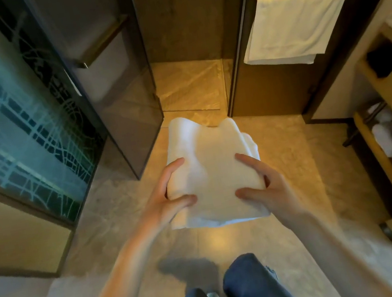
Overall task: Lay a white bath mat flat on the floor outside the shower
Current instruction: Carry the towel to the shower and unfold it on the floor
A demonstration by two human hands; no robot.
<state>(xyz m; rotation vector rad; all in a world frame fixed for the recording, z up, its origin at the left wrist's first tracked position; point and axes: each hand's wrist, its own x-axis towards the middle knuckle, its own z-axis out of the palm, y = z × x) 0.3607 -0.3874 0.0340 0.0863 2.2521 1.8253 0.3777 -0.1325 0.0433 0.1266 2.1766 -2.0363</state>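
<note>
We look down on a pale stone floor (288, 164) that fills most of the view and runs up to the open shower (189, 82), whose lit floor lies straight ahead. On the left stands a tall glass panel (5, 128) printed with a web of pale lines, and beside it a dark glass door (120, 104) hangs open with a bar handle (104, 43) on it. On the right side of the shower a white towel (291, 28) hangs folded over a rail on the dark glass. Farther right we see a wooden shelf unit (390, 121) with rolled white towels (391, 141) on a lower shelf.

The white bath mat (210, 161) is folded into a thick pad and held in the air over the floor, just outside the shower threshold; it is not yet on the ground. Our left hand (170, 202) grips its left edge, thumb and a finger on top and the rest curled under. Our right hand (269, 188) grips the right edge the same way. Below the forearms our legs in blue trousers (251, 284) show near the bottom edge.
</note>
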